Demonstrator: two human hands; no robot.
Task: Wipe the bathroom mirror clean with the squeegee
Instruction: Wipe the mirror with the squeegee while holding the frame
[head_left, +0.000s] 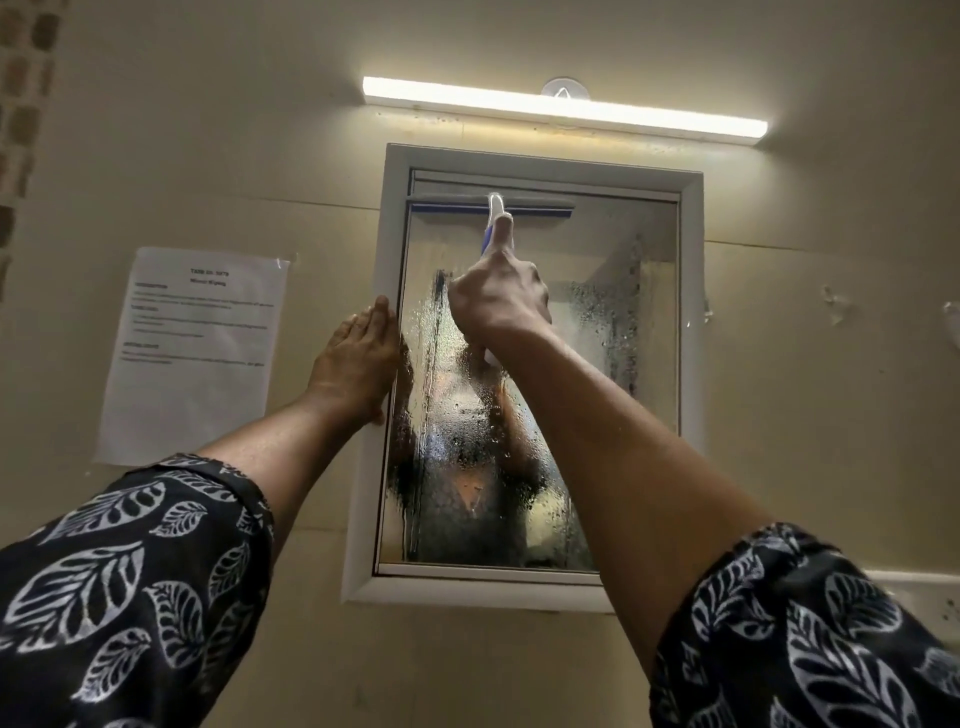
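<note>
Blue squeegee at mirror top edge, right hand gripping; left hand flat on frame.

Cream wall, white mirror frame, one streak of blue.
The squeegee has a blue-and-white handle and a blue-edged grey blade; both sleeves are black with a white leaf print; the paper is white with dark print; brown mosaic tiles far left.
</note>
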